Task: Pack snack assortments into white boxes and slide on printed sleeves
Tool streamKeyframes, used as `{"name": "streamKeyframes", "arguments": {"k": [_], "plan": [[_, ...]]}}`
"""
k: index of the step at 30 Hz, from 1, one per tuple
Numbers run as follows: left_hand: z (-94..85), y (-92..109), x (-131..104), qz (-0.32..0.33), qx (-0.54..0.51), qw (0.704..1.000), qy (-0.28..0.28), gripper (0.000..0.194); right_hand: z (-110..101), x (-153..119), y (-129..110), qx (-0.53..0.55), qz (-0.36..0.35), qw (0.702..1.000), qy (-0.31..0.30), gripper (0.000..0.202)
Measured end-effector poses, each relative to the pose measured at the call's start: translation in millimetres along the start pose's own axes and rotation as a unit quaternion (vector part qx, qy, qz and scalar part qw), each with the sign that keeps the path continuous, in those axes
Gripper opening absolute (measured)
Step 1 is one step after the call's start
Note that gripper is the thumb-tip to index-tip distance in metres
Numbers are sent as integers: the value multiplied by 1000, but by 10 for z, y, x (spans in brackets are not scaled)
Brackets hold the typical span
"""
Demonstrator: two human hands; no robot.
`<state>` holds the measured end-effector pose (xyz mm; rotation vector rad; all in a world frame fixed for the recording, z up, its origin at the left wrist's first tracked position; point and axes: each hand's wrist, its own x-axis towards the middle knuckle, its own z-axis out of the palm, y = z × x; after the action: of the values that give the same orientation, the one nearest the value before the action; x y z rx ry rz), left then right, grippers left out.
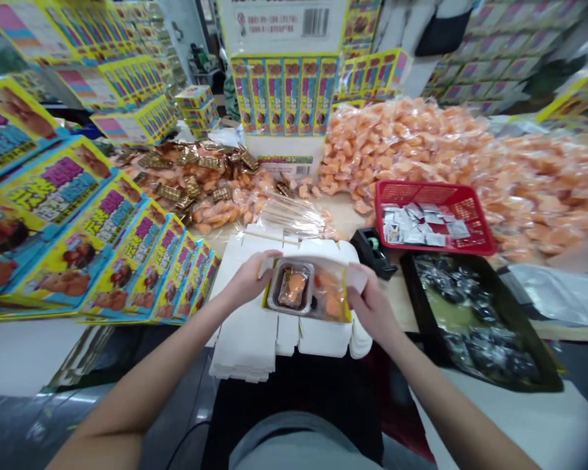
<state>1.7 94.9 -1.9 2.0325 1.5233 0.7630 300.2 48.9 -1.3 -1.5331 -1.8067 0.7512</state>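
Observation:
In front of me is an open cardboard box (pixel 347 312) with yellow edges, held above a stack of flat white cartons (pixel 245 339). My left hand (pixel 249 279) grips its left end, fingers at the raised flap. At the right end, my right hand (pixel 372 303) pinches the other flap between thumb and fingers. Inside the box, on the left, lies a clear plastic tray (pixel 273 299) with a dark wrapped piece and an orange piece in it. Beside it on the right sit orange pieces in clear film (pixel 330 300). The box's lower sides are partly hidden by my fingers.
Printed boxes (pixel 122 274) stand in a row at left. Gold packets (pixel 191 189) and bagged orange pieces (pixel 411 137) cover the back. At right are a red basket (pixel 485 241) of sachets, a black tape dispenser (pixel 379 261) and a dark tray (pixel 421 326) of bagged black items.

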Motion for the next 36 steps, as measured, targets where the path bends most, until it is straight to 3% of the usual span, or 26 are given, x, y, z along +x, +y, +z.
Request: {"name": "streamKeyframes", "arguments": {"k": [4,7,11,16,18,21,24,27,29,31,33,36], "plan": [[-60,-186,-444,112,48,988,-97,65,187,-562,272,-44,-72,996,13,54],[33,-287,-791,196,64,968,-142,84,159,-794,358,-119,-98,988,2,61],[204,-304,-999,183,127,967,-124,75,46,-928,454,-214,-148,965,-25,63],[235,-243,-1019,181,155,956,-173,80,83,-1030,702,-252,-205,945,-33,86],[252,-227,-1020,187,151,956,-169,81,89,-1003,778,-248,-218,944,-27,84],[240,-175,-897,186,101,968,-136,69,-25,-801,723,-200,-235,951,-16,74],[114,-52,-551,115,-53,985,-114,53,-195,-409,436,-82,-209,974,-21,59],[6,61,-150,1,-214,969,-124,52,-191,72,133,54,-60,997,9,41],[22,88,11,-31,-269,953,-135,67,-96,356,56,150,41,986,55,50],[97,77,55,-55,-295,947,-114,78,-38,566,92,230,85,968,54,54],[180,50,23,-92,-309,943,-75,72,-105,707,173,253,91,962,41,50],[231,20,-34,-111,-314,941,-55,62,-422,841,192,149,28,988,38,47]]}}
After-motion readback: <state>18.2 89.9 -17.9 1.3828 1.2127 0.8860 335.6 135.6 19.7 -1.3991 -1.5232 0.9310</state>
